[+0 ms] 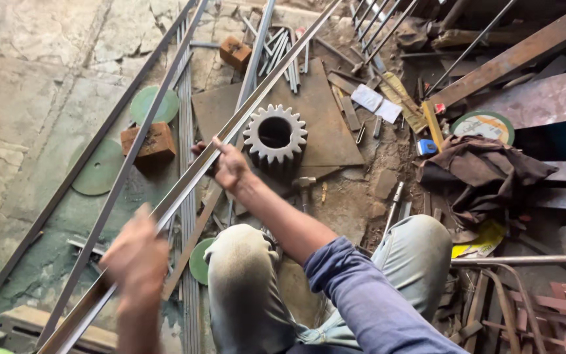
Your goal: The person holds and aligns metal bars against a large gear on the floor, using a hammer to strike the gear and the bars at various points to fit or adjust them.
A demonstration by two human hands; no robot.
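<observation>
**Both hands on a long steel strip**

The right hand (230, 165) has its fingers closed around a long metal strip (266, 82) that runs diagonally above the floor (27, 98). The left hand (137, 257) (blurred) grips the same strip nearer the camera. Just beyond the right hand, a toothed gear (274, 133) sits on a rusty steel plate (325, 124).

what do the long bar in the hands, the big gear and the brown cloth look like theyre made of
Long bar: looks like bare steel, grey with a dull shine along its edges. Big gear: probably cast or machined steel, pale grey, matte, thick teeth. Brown cloth: soft woven fabric, crumpled in folds, looks grimy.
</observation>
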